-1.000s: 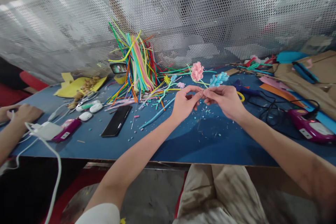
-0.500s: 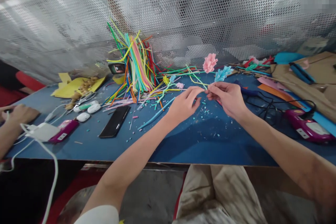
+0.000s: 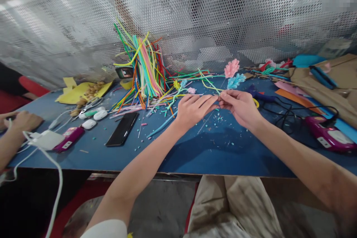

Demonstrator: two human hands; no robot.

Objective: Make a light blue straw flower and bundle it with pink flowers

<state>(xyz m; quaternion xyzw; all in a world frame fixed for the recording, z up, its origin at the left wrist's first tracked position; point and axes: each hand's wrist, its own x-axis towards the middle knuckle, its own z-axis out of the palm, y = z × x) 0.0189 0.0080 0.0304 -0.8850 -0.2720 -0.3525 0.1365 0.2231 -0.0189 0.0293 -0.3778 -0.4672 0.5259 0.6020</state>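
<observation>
My left hand (image 3: pixel 195 109) and my right hand (image 3: pixel 241 108) meet over the blue table. Their fingertips are pinched together on a thin wire stem, whose lower end slants down below my left fingers. Just above my right hand stand a fuzzy pink pipe-cleaner flower (image 3: pixel 231 68) and a light blue one (image 3: pixel 236 81). The pink bloom tops the thin stem; where the blue one's stem runs is hidden by my hand. Left of my hands lie small yellow (image 3: pixel 176 84) and lilac (image 3: pixel 191 90) pipe-cleaner pieces. Teal clippings (image 3: pixel 219 118) are scattered below my fingers.
A bundle of colourful pipe cleaners (image 3: pixel 147 70) stands at the back. A black phone (image 3: pixel 122 129) lies to the left, a corded dark blue tool (image 3: pixel 260 95) and a purple power strip (image 3: pixel 330 134) to the right. Another person's hand (image 3: pixel 26 121) is at far left.
The pink flower has shifted right and now stands closer to the blue one. My left hand's fingers have straightened and turned flatter, and the stem's lower end shows beneath them.
</observation>
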